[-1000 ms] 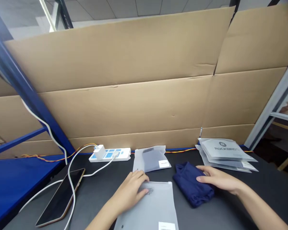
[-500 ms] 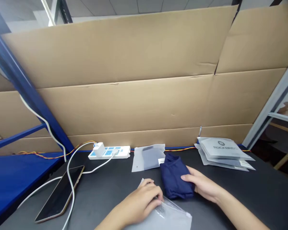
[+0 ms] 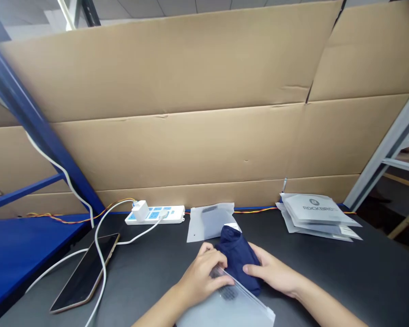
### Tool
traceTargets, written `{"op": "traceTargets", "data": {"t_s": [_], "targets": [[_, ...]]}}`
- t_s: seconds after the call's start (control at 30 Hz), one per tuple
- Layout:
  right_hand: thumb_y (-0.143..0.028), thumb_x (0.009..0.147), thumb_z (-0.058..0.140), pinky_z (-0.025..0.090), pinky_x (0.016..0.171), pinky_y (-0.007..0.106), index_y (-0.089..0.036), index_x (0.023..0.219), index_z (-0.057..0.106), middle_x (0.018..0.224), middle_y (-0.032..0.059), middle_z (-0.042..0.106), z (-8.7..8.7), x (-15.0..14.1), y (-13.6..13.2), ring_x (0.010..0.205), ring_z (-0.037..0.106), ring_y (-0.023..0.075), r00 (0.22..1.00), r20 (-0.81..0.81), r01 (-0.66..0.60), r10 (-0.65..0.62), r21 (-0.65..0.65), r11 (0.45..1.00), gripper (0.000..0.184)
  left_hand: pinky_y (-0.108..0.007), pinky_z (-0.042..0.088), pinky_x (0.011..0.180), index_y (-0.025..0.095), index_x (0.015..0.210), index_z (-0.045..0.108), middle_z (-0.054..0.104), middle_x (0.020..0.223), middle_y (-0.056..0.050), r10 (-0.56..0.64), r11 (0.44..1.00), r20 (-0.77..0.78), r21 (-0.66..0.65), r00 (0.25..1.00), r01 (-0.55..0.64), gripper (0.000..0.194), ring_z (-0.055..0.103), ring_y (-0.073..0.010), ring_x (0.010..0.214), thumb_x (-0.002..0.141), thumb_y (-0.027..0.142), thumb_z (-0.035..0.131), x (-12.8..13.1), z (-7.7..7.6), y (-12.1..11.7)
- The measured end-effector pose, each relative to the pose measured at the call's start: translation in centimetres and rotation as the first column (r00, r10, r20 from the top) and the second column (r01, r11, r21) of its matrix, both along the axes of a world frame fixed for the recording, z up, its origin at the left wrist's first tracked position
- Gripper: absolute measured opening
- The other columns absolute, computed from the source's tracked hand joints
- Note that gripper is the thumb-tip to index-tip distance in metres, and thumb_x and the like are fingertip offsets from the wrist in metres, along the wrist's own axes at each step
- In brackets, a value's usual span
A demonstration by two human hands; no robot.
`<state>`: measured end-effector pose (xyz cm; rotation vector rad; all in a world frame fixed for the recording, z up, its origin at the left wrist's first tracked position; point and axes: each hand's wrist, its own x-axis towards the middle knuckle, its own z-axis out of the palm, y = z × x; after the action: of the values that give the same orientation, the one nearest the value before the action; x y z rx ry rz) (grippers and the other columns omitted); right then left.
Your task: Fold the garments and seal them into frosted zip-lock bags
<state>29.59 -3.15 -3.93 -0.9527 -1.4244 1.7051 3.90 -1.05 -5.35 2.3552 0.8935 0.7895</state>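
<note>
My right hand (image 3: 271, 270) grips a folded navy cloth item (image 3: 240, 261) by its right side, thumb on top. A small white tag shows at the item's far end. With my left hand (image 3: 207, 274) I hold the edge of a translucent zip bag (image 3: 230, 302) at its zip opening, fingers curled over it. The cloth's lower left edge lies right at the bag's mouth; I cannot tell whether any of it is inside. Part of the bag runs out of view at the bottom.
Behind the cloth lies a filled translucent bag (image 3: 209, 222). Several printed bags (image 3: 318, 211) are stacked at the back right. On the left are a phone or tablet (image 3: 87, 272), a white cable (image 3: 100, 259) and a power strip (image 3: 172, 214). A cardboard wall (image 3: 204, 150) closes off the back.
My right hand has brought the navy cloth left and slightly down, against the zip bag's opening. My left hand has lifted the bag's edge a little.
</note>
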Motion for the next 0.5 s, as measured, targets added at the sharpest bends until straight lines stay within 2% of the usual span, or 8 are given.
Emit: {"op": "traceTargets", "data": {"t_s": [0.1,0.17,0.27,0.33,0.37,0.43,0.5], "targets": [[-0.022,0.075,0.075,0.046,0.102,0.039,-0.024,0.131,0.061,0.123,0.0033,0.07,0.4,0.4,-0.2,0.117,0.061,0.0274,0.981,0.057,-0.178,0.183,-0.085,0.98,0.058,-0.029,0.045,0.074,0.022,0.087,0.061,0.063,0.079,-0.002,0.016,1.0,0.005,0.018,1.0,-0.016,0.035,0.05,-0.0206,0.085,0.085,0.056,0.069,0.1,-0.1,0.1],[-0.023,0.073,0.076,0.046,0.101,0.038,-0.024,0.129,0.062,0.12,0.0025,0.071,0.5,0.6,-0.3,0.117,0.061,0.0275,0.968,0.062,-0.234,0.242,-0.118,0.965,0.058,-0.031,0.045,0.077,0.022,0.086,0.062,0.063,0.076,-0.001,0.009,0.998,-0.009,0.055,1.0,-0.009,0.037,0.053,-0.0198,0.081,0.085,0.058,0.068,0.4,-0.1,0.0],[-0.027,0.073,0.079,0.045,0.103,0.039,-0.024,0.129,0.062,0.12,0.0019,0.071,0.1,0.3,-0.5,0.118,0.061,0.0274,0.982,0.066,-0.169,0.176,-0.103,0.98,0.059,-0.036,0.042,0.087,0.022,0.086,0.063,0.064,0.073,0.0,-0.076,0.984,-0.06,0.154,0.995,0.085,0.032,0.056,-0.0174,0.072,0.091,0.053,0.064,0.8,0.2,-0.2],[-0.032,0.073,0.08,0.044,0.104,0.039,-0.025,0.129,0.062,0.121,0.0025,0.071,-0.2,0.0,-0.5,0.119,0.06,0.0278,0.988,0.077,-0.129,0.137,-0.098,0.987,0.059,-0.037,0.04,0.091,0.022,0.091,0.063,0.067,0.081,-0.002,-0.107,0.973,-0.079,0.198,0.991,0.121,0.029,0.059,-0.0194,0.079,0.093,0.05,0.063,0.6,0.8,-0.1],[-0.035,0.074,0.08,0.043,0.105,0.039,-0.025,0.129,0.061,0.123,0.0029,0.07,-0.3,-0.1,-0.6,0.121,0.059,0.0278,0.989,0.085,-0.109,0.119,-0.106,0.988,0.059,-0.038,0.04,0.093,0.022,0.095,0.063,0.068,0.09,-0.005,-0.083,0.974,-0.074,0.206,0.994,0.097,0.028,0.06,-0.0217,0.087,0.093,0.05,0.063,0.2,1.2,0.1],[-0.047,0.08,0.074,0.042,0.105,0.038,-0.027,0.128,0.062,0.128,0.0032,0.067,-0.3,-0.1,-0.6,0.125,0.056,0.027,0.992,0.111,-0.04,0.056,-0.141,0.989,0.053,-0.039,0.04,0.095,0.022,0.105,0.061,0.067,0.106,-0.008,0.059,0.984,-0.045,0.171,0.997,-0.05,0.028,0.058,-0.025,0.1,0.095,0.049,0.059,-1.2,2.1,0.8],[-0.057,0.087,0.063,0.044,0.1,0.036,-0.028,0.121,0.065,0.124,0.0027,0.067,-0.2,-0.1,-0.6,0.12,0.058,0.0256,0.99,0.137,0.038,-0.019,-0.135,0.99,0.044,-0.036,0.043,0.089,0.023,0.107,0.062,0.067,0.103,-0.006,0.214,0.977,-0.067,0.029,0.975,-0.212,0.028,0.059,-0.0238,0.095,0.099,0.047,0.05,-2.8,2.8,1.9]]}}
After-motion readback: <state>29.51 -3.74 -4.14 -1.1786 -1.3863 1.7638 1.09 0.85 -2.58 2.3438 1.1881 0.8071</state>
